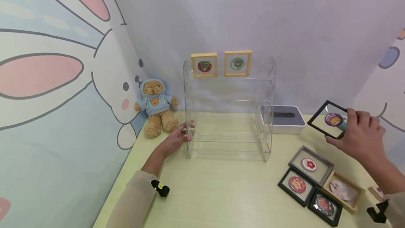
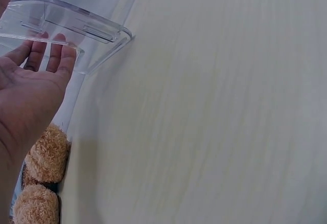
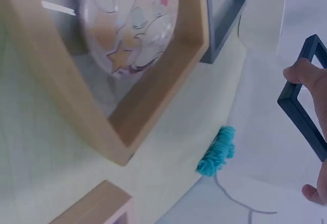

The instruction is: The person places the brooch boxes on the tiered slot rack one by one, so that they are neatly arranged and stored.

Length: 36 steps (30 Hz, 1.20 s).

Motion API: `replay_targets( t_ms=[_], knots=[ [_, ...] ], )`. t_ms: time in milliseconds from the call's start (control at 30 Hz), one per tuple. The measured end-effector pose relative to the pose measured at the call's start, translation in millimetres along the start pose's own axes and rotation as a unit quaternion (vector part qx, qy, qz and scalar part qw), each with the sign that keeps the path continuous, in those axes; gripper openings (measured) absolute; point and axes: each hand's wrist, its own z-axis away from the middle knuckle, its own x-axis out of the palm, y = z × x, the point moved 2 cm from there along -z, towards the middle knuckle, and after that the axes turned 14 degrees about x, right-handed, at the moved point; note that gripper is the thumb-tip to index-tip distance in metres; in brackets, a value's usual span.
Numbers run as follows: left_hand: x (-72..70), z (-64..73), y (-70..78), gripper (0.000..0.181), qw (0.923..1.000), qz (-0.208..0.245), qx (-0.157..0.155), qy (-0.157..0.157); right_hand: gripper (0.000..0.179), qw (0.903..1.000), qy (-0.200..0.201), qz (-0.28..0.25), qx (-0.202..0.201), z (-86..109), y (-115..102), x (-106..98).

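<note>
My right hand [image 1: 364, 134] grips a black picture frame [image 1: 327, 103] by its right side, holding it tilted above the table. A purple-rimmed round badge [image 1: 333, 119] shows inside it; in the right wrist view the thumb lies on the dark frame [image 3: 299, 114]. My left hand [image 1: 175, 140] holds the left side of a clear acrylic tiered rack [image 1: 229, 141] near its lower tiers. The left wrist view shows that hand [image 2: 36, 81] with its fingers behind the clear plastic. Two light wooden frames [image 1: 204, 75] [image 1: 238, 74] with round badges stand on the rack's top tier.
Several framed badges lie at the right: a grey frame [image 1: 295, 159], black frames [image 1: 286, 187] [image 1: 327, 220] and a wooden frame [image 1: 355, 207]. A teddy bear [image 1: 156, 103] sits left of the rack. A white-and-grey tissue box [image 1: 288, 128] and a turquoise fluffy thing [image 3: 217, 152] stand behind.
</note>
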Motion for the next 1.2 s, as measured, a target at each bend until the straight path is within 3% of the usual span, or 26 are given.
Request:
replay_targets(
  t_ms=[200,333,433,600,733,1067,1200],
  knots=[
    [1.1,1.7,1.1,0.081,1.0,-0.007,-0.001,0.002,0.149,0.9967,0.048,-0.018,-0.063,3.2,-22,-12],
    [0.8,1.5,0.2,0.08,1.0,-0.007,-0.001,0.003,0.153,0.9874,0.102,-0.032,-0.116,1.5,-36,-19],
    [0.7,1.3,-0.6,0.081,1.0,-0.005,-0.003,0.003,0.139,0.9726,0.151,-0.056,-0.168,-1.0,-45,-23],
    [0.5,0.7,-1.4,0.08,1.0,-0.004,-0.003,0.002,0.106,0.9367,0.228,-0.098,-0.247,-4.2,-59,-30],
    [0.2,1.1,-1.4,0.08,1.0,-0.002,-0.002,0.005,0.103,0.9235,0.258,-0.119,-0.258,-5.4,-77,-37],
    [0.6,1.7,-0.6,0.08,1.0,-0.006,-0.001,0.001,0.108,0.9207,0.249,-0.151,-0.26,-8.0,-128,-61],
    [1.0,1.9,-0.2,0.08,1.0,-0.006,-0.002,0.003,0.108,0.9141,0.256,-0.168,-0.266,-10.3,-148,-68]
  ],
)
